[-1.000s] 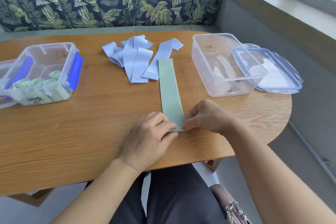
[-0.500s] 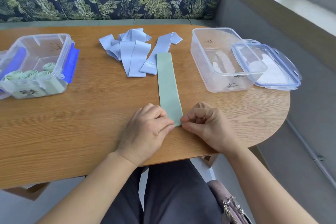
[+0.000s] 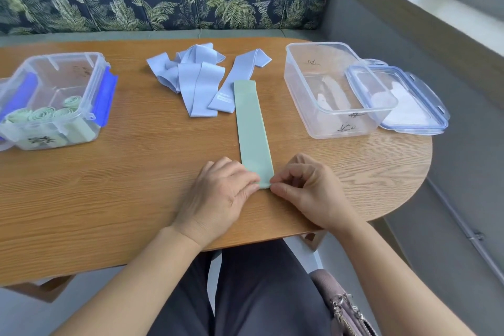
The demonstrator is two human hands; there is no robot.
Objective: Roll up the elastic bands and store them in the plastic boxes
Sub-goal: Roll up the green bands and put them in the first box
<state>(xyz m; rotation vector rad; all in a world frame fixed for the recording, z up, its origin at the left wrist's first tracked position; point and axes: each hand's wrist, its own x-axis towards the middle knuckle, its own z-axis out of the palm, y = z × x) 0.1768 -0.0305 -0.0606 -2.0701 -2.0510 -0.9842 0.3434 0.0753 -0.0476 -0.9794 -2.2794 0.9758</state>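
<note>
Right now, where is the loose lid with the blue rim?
In the head view the lid lies at the right end of the table, close beside the right clear box, toward the window side.

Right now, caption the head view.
Left hand and right hand pinch the near end of the green band.

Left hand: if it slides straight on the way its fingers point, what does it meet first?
The left hand points right, at the near end of the green band, which its fingertips touch; just past it, the right hand pinching that end.
</note>
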